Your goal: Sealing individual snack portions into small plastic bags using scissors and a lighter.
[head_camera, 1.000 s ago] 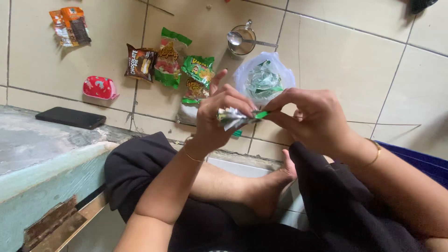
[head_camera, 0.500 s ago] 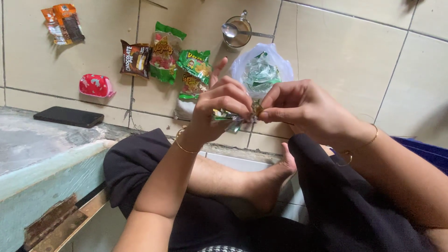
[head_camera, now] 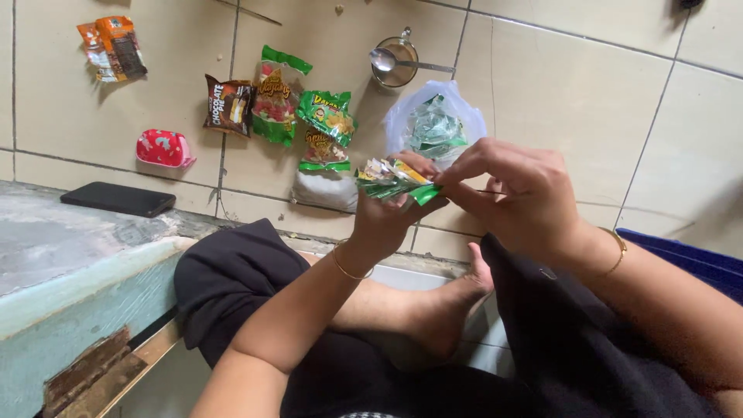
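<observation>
A: Here, what do the hands hold?
B: The left hand [head_camera: 387,220] grips a folded green wrapper bundle [head_camera: 393,179] from below; the right hand [head_camera: 517,193] pinches its right end, above the tiled floor [head_camera: 542,85].
A: Nearby?
B: A clear bag of wrappers [head_camera: 435,128] lies just behind; snack packets [head_camera: 325,128] lie left.

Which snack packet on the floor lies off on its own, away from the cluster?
The orange packet at far upper left, alone above the red pouch. The brown chocolate packet and the green packets lie bunched together.

floor: beige tiles [head_camera: 542,85] (dark grout) | left: worn teal ledge [head_camera: 70,271] | light: soft, even
</observation>
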